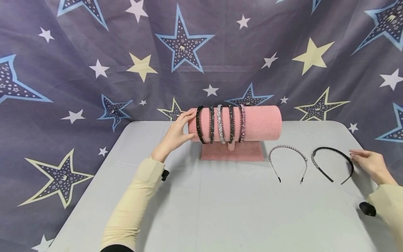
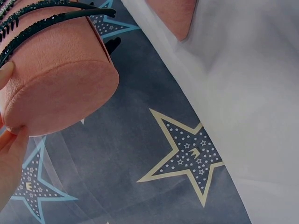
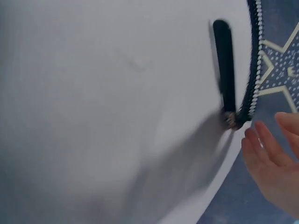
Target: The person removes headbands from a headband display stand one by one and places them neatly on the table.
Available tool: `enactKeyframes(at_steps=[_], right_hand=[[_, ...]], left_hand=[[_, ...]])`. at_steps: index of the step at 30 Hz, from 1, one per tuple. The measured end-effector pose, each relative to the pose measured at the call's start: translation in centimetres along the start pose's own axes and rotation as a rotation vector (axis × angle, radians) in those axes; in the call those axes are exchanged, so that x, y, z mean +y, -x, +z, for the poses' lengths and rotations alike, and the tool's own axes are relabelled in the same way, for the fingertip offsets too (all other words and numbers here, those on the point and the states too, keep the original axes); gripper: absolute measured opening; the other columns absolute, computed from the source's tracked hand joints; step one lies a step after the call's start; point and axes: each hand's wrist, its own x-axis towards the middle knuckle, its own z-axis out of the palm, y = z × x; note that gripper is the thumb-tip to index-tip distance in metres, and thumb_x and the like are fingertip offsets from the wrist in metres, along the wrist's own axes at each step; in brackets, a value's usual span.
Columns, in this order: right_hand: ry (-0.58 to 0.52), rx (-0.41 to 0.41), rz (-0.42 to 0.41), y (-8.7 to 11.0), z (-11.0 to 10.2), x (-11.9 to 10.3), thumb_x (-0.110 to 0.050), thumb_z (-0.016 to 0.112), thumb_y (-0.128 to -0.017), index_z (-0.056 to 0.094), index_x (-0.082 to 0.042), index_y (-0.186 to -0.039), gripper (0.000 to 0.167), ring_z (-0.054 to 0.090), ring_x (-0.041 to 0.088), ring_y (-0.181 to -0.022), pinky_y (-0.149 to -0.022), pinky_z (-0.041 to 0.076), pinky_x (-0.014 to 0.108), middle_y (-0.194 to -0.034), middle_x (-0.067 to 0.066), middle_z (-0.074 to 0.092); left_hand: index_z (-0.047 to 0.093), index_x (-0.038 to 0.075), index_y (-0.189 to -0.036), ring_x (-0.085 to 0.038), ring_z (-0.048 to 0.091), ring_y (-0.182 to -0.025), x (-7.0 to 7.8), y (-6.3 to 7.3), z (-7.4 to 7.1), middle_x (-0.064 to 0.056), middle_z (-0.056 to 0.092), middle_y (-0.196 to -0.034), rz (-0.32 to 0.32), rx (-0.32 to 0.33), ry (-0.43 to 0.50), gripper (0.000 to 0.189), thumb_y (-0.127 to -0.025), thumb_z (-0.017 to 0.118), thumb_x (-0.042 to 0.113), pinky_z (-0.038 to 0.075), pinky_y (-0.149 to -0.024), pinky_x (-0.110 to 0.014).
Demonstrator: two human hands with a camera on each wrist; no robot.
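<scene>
A pink velvety headband stand (image 1: 263, 122) with a horizontal roll stands at the back of the table. My left hand (image 1: 176, 134) grips the roll's left end, fingers above and thumb in front; the left wrist view shows the round end face (image 2: 65, 98) between them. Several glittery headbands ring the roll, among them a black one (image 1: 198, 124) nearest this hand, a silver one (image 1: 220, 124) and a pink-purple one (image 1: 242, 122). Over on the right, my right hand (image 1: 371, 162) holds nothing, its fingers extended beside a black headband (image 1: 333, 148). Whether they touch it I cannot tell.
A thin silvery toothed headband (image 1: 288, 147) lies on the white-covered table (image 1: 201, 210), between the stand and the black headband. A dark star-patterned cloth (image 1: 220, 63) hangs behind and around the table. The stand's flat base (image 1: 217, 154) rests under the roll.
</scene>
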Motion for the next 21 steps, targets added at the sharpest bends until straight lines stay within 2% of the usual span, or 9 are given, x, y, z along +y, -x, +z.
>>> enactKeyframes(at_steps=[2, 5, 6, 10, 12, 13, 16, 20, 21], right_hand=[[0.044, 0.037, 0.003, -1.0, 0.3, 1.0, -0.040, 0.049, -0.087, 0.055, -0.008, -0.121, 0.047, 0.033, -0.022, -0.067, -0.055, 0.038, 0.010, -0.069, -0.040, 0.043], [0.024, 0.073, -0.048, -2.2, 0.9, 2.0, -0.043, 0.050, -0.085, 0.057, -0.017, -0.119, 0.043, 0.037, -0.024, -0.069, -0.057, 0.036, 0.006, -0.070, -0.044, 0.042], [-0.004, 0.073, -0.074, -2.5, 1.0, 2.0, -0.040, 0.052, -0.085, 0.058, -0.017, -0.118, 0.041, 0.042, -0.021, -0.072, -0.060, 0.039, 0.009, -0.072, -0.040, 0.049], [-0.039, 0.118, -0.175, -3.5, 2.4, 1.4, -0.037, 0.055, -0.084, 0.060, -0.022, -0.115, 0.035, 0.046, -0.021, -0.077, -0.063, 0.039, 0.005, -0.079, -0.037, 0.055], [-0.068, 0.128, -0.223, -3.8, 3.2, 0.9, -0.034, 0.056, -0.084, 0.060, -0.018, -0.116, 0.036, 0.048, -0.019, -0.079, -0.064, 0.041, 0.005, -0.084, -0.034, 0.057], [-0.078, 0.137, -0.244, -4.0, 3.7, 0.7, -0.034, 0.056, -0.085, 0.060, -0.019, -0.116, 0.035, 0.048, -0.021, -0.078, -0.062, 0.038, 0.000, -0.083, -0.037, 0.054], [-0.133, 0.130, -0.297, -4.4, 4.8, -0.5, -0.033, 0.057, -0.084, 0.059, -0.018, -0.117, 0.037, 0.051, -0.017, -0.081, -0.064, 0.040, 0.000, -0.090, -0.030, 0.059], [-0.210, 0.105, -0.356, 0.2, 4.3, -9.1, -0.024, 0.059, -0.084, 0.060, -0.009, -0.115, 0.034, 0.053, -0.016, -0.078, -0.064, 0.039, 0.000, -0.087, -0.028, 0.059], [-0.220, 0.103, -0.371, 1.2, 4.2, -11.1, -0.022, 0.059, -0.084, 0.060, -0.007, -0.114, 0.033, 0.053, -0.016, -0.077, -0.065, 0.040, 0.000, -0.088, -0.025, 0.061]], left_hand=[[0.045, -0.007, -0.124, -0.029, 0.034, -0.124, 0.0, 0.0, 0.0, -0.018, 0.039, -0.132, -0.001, -0.001, 0.001, 0.063, -0.067, 0.073, 0.000, 0.027, -0.105, -0.034], [0.045, -0.007, -0.124, -0.029, 0.034, -0.124, -0.1, 0.0, 0.1, -0.018, 0.039, -0.132, -0.002, 0.001, 0.008, 0.064, -0.067, 0.073, -0.001, 0.026, -0.105, -0.034], [0.045, -0.007, -0.124, -0.029, 0.034, -0.124, -0.1, 0.0, 0.1, -0.018, 0.039, -0.132, -0.003, 0.001, 0.009, 0.064, -0.067, 0.073, -0.001, 0.026, -0.105, -0.034], [0.045, -0.006, -0.124, -0.029, 0.033, -0.124, -0.1, 0.1, 0.0, -0.017, 0.039, -0.133, -0.012, -0.003, 0.003, 0.064, -0.067, 0.073, 0.000, 0.026, -0.105, -0.035], [0.045, -0.006, -0.124, -0.029, 0.033, -0.125, -0.1, 0.1, 0.0, -0.017, 0.039, -0.133, -0.015, -0.010, -0.002, 0.063, -0.067, 0.073, 0.001, 0.027, -0.105, -0.035], [0.045, -0.006, -0.124, -0.029, 0.033, -0.125, -0.1, 0.1, 0.0, -0.017, 0.039, -0.133, -0.015, -0.012, -0.002, 0.063, -0.068, 0.073, 0.001, 0.026, -0.105, -0.035], [0.045, -0.006, -0.124, -0.029, 0.033, -0.125, -0.1, 0.1, 0.0, -0.018, 0.039, -0.133, -0.009, -0.011, 0.002, 0.063, -0.068, 0.073, 0.001, 0.026, -0.105, -0.035], [0.045, -0.007, -0.124, -0.029, 0.033, -0.125, -0.1, 0.1, 0.0, -0.018, 0.039, -0.133, -0.006, -0.007, 0.005, 0.063, -0.067, 0.073, 0.000, 0.026, -0.105, -0.035], [0.045, -0.007, -0.124, -0.029, 0.033, -0.125, -0.1, 0.1, 0.0, -0.018, 0.039, -0.133, -0.008, -0.007, 0.007, 0.063, -0.067, 0.073, 0.000, 0.027, -0.105, -0.035]])
